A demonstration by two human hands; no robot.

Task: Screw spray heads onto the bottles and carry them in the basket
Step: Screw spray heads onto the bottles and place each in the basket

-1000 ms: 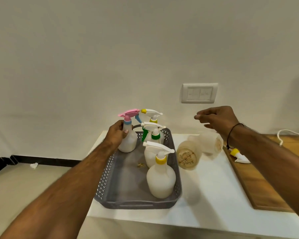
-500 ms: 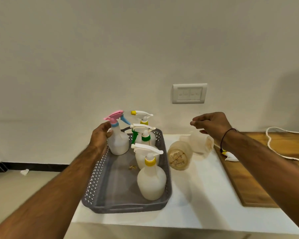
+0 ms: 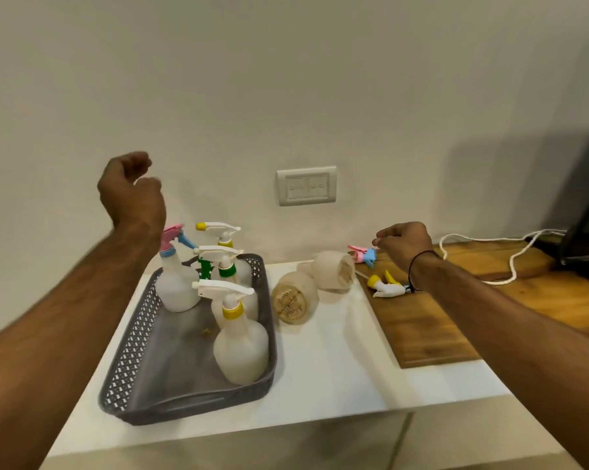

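Four capped bottles stood in the grey basket on the white desk; two uncapped bottles lay beside it and could have rolled. The left hand was raised, loosely curled, its grip holding nothing. Whether the right hand held the pink spray head could not be told.

A grey perforated basket sits at the table's left edge, holding four upright translucent bottles with spray heads on — pink-and-blue at its far left, yellow-collared nearest, green-collared and another yellow behind. Two headless bottles lie on their sides just right of the basket. Two loose spray heads — pink-blue, yellow-white — lie on the wooden board.
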